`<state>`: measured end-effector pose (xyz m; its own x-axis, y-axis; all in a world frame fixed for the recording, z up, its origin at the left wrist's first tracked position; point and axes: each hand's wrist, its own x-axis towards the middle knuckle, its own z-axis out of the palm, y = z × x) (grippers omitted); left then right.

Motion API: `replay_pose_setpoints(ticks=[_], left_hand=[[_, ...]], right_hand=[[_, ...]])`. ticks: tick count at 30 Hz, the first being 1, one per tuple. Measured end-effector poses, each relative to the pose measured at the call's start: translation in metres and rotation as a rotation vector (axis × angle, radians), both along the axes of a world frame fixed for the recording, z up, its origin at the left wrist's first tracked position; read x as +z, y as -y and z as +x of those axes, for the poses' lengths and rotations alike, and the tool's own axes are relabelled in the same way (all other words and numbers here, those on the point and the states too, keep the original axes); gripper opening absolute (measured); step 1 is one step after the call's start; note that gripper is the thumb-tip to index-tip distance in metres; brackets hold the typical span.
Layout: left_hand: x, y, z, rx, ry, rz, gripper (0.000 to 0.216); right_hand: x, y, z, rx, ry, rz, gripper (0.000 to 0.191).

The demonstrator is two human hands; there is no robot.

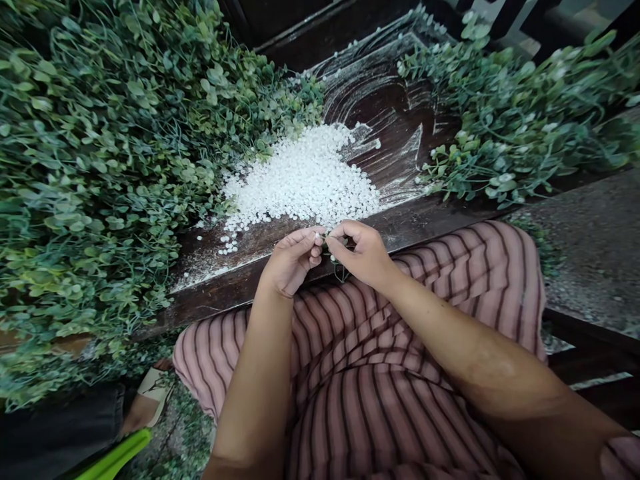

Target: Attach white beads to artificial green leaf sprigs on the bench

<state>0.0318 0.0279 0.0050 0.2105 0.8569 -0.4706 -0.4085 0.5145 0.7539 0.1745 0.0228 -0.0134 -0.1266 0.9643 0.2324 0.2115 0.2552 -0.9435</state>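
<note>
Close together at the bench's front edge, both my hands are closed in pinches. My left hand pinches a small white bead between thumb and fingertips. My right hand grips a small sprig of artificial greenery, whose leaves hang below the fingers over my lap. The bead and the sprig meet between my fingertips; whether they are joined is too small to tell. Just beyond my hands spreads a pile of white beads on the dark wooden bench.
A large heap of artificial greenery covers the left side. More sprigs with white beads lie at the right. White dust streaks the wood. At lower left are another person's sandalled foot and a bright green object.
</note>
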Motion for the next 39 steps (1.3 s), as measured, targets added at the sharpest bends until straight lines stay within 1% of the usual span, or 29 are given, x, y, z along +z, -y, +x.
replay_pose_setpoints(ticks=[6, 15, 19, 25, 31, 39], left_hand=[[0.0012, -0.0007, 0.0008, -0.007, -0.014, -0.016, 0.016], [0.0002, -0.0006, 0.0009, -0.013, 0.009, -0.025, 0.022], [-0.0004, -0.0016, 0.0009, -0.017, -0.013, -0.036, 0.02], [-0.0034, -0.0027, -0.0022, -0.039, 0.011, -0.05, 0.02], [-0.0016, -0.003, -0.0025, -0.031, 0.058, -0.065, 0.019], [-0.0009, -0.0036, -0.0019, -0.037, 0.054, -0.073, 0.018]], right_hand=[[-0.0008, -0.0003, -0.0004, -0.001, 0.012, 0.004, 0.019], [-0.0019, 0.0, -0.0009, -0.011, -0.008, 0.004, 0.018], [-0.002, 0.0001, -0.0006, -0.004, -0.009, -0.005, 0.017], [-0.0007, 0.0001, -0.0001, 0.002, -0.006, -0.007, 0.016], [0.0004, 0.0, 0.0004, 0.014, -0.03, 0.009, 0.016], [0.0002, 0.0002, 0.0002, 0.009, -0.046, -0.014, 0.016]])
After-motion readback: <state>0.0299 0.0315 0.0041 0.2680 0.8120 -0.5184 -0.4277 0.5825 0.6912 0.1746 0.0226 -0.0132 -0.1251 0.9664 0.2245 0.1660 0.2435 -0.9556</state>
